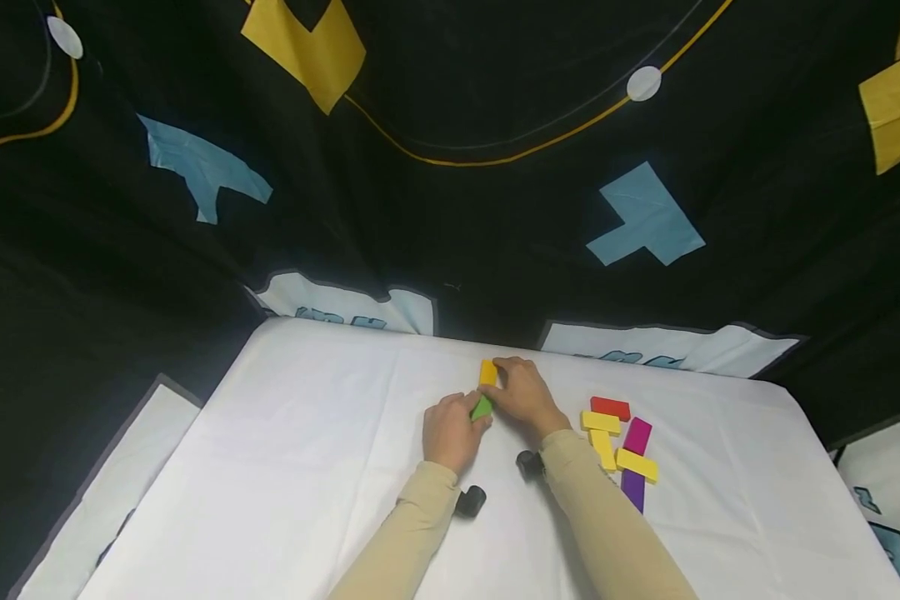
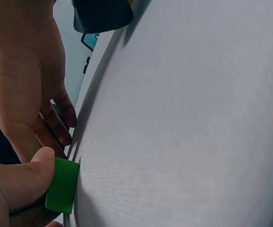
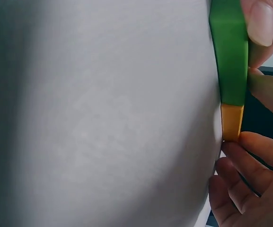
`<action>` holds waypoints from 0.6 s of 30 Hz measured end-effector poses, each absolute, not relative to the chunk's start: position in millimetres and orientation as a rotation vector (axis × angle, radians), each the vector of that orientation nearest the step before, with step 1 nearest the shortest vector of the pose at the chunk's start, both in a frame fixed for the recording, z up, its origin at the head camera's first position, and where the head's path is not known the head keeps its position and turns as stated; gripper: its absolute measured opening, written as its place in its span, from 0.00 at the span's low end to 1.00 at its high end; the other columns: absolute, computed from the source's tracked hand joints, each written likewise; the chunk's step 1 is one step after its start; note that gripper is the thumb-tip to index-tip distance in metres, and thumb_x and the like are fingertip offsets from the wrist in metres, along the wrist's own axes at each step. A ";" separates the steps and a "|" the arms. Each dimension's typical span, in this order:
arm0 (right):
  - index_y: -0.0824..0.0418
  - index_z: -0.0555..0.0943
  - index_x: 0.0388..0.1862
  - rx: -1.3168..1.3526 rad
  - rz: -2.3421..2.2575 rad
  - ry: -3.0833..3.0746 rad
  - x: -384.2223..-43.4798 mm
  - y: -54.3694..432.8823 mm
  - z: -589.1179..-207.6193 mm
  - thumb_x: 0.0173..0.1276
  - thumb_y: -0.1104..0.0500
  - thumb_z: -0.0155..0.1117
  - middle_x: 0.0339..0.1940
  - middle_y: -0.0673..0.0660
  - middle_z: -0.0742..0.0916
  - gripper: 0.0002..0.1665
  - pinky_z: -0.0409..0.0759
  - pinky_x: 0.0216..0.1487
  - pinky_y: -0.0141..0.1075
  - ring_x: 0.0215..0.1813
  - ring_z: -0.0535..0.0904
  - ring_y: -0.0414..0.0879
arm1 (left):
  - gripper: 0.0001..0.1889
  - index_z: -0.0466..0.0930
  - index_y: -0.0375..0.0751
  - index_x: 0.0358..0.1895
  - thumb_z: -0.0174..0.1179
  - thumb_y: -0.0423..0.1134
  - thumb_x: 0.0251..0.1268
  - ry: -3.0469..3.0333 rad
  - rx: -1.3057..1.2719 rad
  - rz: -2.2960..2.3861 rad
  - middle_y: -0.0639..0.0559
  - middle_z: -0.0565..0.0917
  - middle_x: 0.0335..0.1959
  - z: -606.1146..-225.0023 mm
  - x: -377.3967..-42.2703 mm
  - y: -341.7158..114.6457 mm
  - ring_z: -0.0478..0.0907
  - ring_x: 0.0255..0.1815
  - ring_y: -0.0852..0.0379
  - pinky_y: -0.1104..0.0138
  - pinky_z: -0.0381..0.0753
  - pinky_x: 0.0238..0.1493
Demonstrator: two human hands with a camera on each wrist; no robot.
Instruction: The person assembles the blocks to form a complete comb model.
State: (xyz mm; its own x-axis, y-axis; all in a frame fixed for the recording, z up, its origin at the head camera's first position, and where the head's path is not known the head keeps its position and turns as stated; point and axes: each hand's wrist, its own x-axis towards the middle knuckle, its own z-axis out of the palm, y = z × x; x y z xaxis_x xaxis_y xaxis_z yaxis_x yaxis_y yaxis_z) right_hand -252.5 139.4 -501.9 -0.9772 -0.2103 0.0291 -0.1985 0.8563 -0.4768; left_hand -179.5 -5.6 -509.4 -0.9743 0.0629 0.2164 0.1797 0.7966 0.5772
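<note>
Near the far edge of the table, a green block (image 1: 482, 407) lies end to end with an orange-yellow block (image 1: 487, 372) on the white cloth. My left hand (image 1: 450, 433) pinches the green block; in the left wrist view its thumb presses on the block's side (image 2: 62, 187). My right hand (image 1: 523, 393) reaches round the orange-yellow block, fingers at its far end and thumb near the joint with the green one. The right wrist view shows the green block (image 3: 233, 61) meeting the orange-yellow block (image 3: 232, 122), with fingertips touching the latter.
Right of my right forearm lies a loose group of blocks: a red block (image 1: 610, 407), a magenta block (image 1: 637, 436), a purple block (image 1: 633, 490) and several yellow blocks (image 1: 600, 422). Behind the white table (image 1: 285, 467) hangs a dark patterned cloth (image 1: 450, 242).
</note>
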 end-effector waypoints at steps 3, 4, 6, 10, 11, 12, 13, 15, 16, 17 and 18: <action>0.64 0.76 0.68 -0.329 -0.783 2.998 -254.1 142.4 -503.3 0.66 0.46 0.69 0.65 0.63 0.81 0.36 0.70 0.73 0.52 0.68 0.73 0.60 | 0.25 0.83 0.42 0.60 0.73 0.44 0.59 -2.794 -0.198 -0.921 0.42 0.87 0.52 -510.1 -180.5 -3.3 0.82 0.56 0.44 0.48 0.78 0.57; 0.64 0.76 0.68 -0.328 -0.801 2.996 -254.2 143.0 -503.2 0.67 0.47 0.68 0.65 0.63 0.81 0.35 0.69 0.73 0.52 0.69 0.72 0.61 | 0.25 0.84 0.41 0.60 0.73 0.44 0.58 -2.791 -0.203 -0.919 0.42 0.87 0.51 -510.3 -180.7 -3.0 0.82 0.56 0.44 0.48 0.79 0.56; 0.64 0.75 0.68 -0.319 -0.839 2.983 -254.2 143.8 -502.8 0.69 0.49 0.66 0.66 0.64 0.80 0.33 0.68 0.74 0.53 0.69 0.72 0.61 | 0.25 0.84 0.41 0.59 0.73 0.44 0.58 -2.787 -0.206 -0.916 0.41 0.87 0.51 -510.7 -180.6 -2.7 0.82 0.56 0.44 0.48 0.79 0.56; 0.64 0.75 0.69 -0.290 -0.895 2.947 -254.0 143.7 -502.8 0.70 0.53 0.65 0.67 0.64 0.80 0.31 0.66 0.75 0.53 0.70 0.71 0.61 | 0.25 0.85 0.40 0.58 0.74 0.44 0.57 -2.786 -0.196 -0.900 0.42 0.87 0.50 -511.0 -179.2 -3.9 0.82 0.55 0.45 0.49 0.79 0.54; 0.64 0.75 0.69 -0.285 -0.895 2.944 -254.0 143.6 -503.0 0.70 0.54 0.66 0.67 0.64 0.80 0.31 0.66 0.75 0.53 0.70 0.71 0.61 | 0.25 0.85 0.41 0.58 0.74 0.44 0.57 -2.791 -0.191 -0.899 0.42 0.87 0.50 -511.0 -178.8 -4.2 0.82 0.55 0.45 0.49 0.79 0.54; 0.64 0.76 0.68 -0.282 -0.893 2.942 -254.0 143.3 -503.1 0.70 0.54 0.66 0.67 0.64 0.80 0.31 0.66 0.75 0.53 0.70 0.71 0.61 | 0.25 0.85 0.41 0.58 0.74 0.45 0.57 -2.796 -0.187 -0.897 0.42 0.87 0.50 -510.8 -178.6 -4.5 0.82 0.55 0.45 0.49 0.79 0.54; 0.63 0.76 0.68 -0.276 -0.884 2.942 -254.3 143.3 -503.6 0.69 0.54 0.67 0.67 0.63 0.80 0.31 0.66 0.75 0.53 0.70 0.71 0.61 | 0.25 0.84 0.41 0.59 0.73 0.45 0.58 -2.803 -0.185 -0.898 0.42 0.87 0.51 -510.7 -178.5 -4.7 0.82 0.56 0.45 0.49 0.79 0.55; 0.63 0.76 0.68 -0.270 -0.881 2.944 -254.7 143.0 -503.7 0.69 0.53 0.67 0.67 0.63 0.79 0.31 0.66 0.75 0.52 0.70 0.71 0.61 | 0.25 0.84 0.41 0.59 0.73 0.45 0.58 -2.812 -0.183 -0.900 0.43 0.87 0.52 -510.4 -178.8 -4.8 0.82 0.56 0.45 0.50 0.78 0.56; 0.63 0.76 0.68 -0.271 -0.878 2.947 -254.9 142.9 -503.7 0.69 0.53 0.67 0.67 0.63 0.79 0.31 0.66 0.75 0.52 0.71 0.71 0.60 | 0.25 0.84 0.41 0.59 0.73 0.45 0.58 -2.811 -0.184 -0.898 0.43 0.87 0.51 -510.2 -179.1 -4.8 0.82 0.56 0.45 0.50 0.79 0.56; 0.63 0.76 0.68 -0.274 -0.878 2.947 -255.3 142.8 -503.7 0.69 0.53 0.67 0.67 0.63 0.79 0.31 0.66 0.75 0.52 0.71 0.71 0.60 | 0.25 0.84 0.41 0.60 0.73 0.45 0.59 -2.814 -0.181 -0.902 0.43 0.87 0.52 -509.7 -179.2 -4.8 0.82 0.56 0.45 0.50 0.78 0.56; 0.63 0.76 0.68 -0.276 -0.877 2.947 -255.5 142.8 -503.5 0.69 0.53 0.67 0.68 0.63 0.79 0.31 0.65 0.75 0.52 0.71 0.70 0.60 | 0.25 0.84 0.41 0.60 0.73 0.45 0.59 -2.813 -0.181 -0.898 0.43 0.87 0.52 -509.5 -179.6 -4.8 0.82 0.56 0.46 0.50 0.79 0.56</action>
State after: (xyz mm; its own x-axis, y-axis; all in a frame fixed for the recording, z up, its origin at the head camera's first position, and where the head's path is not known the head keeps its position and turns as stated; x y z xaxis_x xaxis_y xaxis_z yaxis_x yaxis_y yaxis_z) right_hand -255.5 142.8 -503.5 -0.9825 -0.1862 -0.0012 -0.1553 0.8225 -0.5471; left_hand -179.6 -4.8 -509.5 -0.9758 0.0602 0.2102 0.1709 0.8098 0.5613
